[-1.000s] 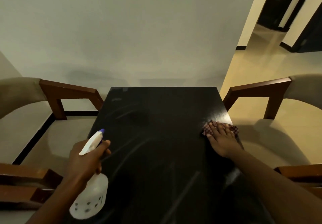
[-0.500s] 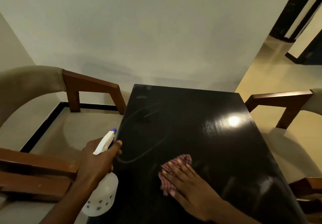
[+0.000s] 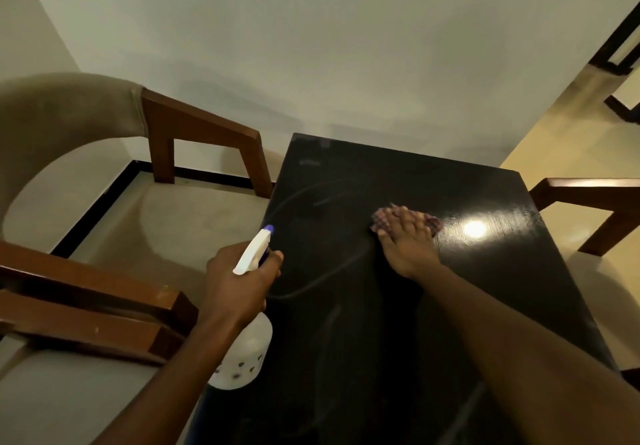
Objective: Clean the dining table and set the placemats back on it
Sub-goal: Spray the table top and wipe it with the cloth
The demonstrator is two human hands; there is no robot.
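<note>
Left chair [image 3: 194,133] and right chair [image 3: 588,195] flank the table [image 3: 381,340]; wall [image 3: 311,46] behind.

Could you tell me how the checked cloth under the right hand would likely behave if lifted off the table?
Probably floppy: the checked cloth lies crumpled under the right hand. Likely light, being thin. It should slide easily on the glossy table.

Our right hand [image 3: 407,247] lies flat on the cloth [image 3: 380,218], toward the far middle of the surface [image 3: 381,340]. Our left hand [image 3: 239,288] holds the spray bottle [image 3: 244,358] at the surface's left edge. The left chair [image 3: 194,133] and the right chair [image 3: 588,195] flank the surface, and the wall [image 3: 311,46] stands behind it.
</note>
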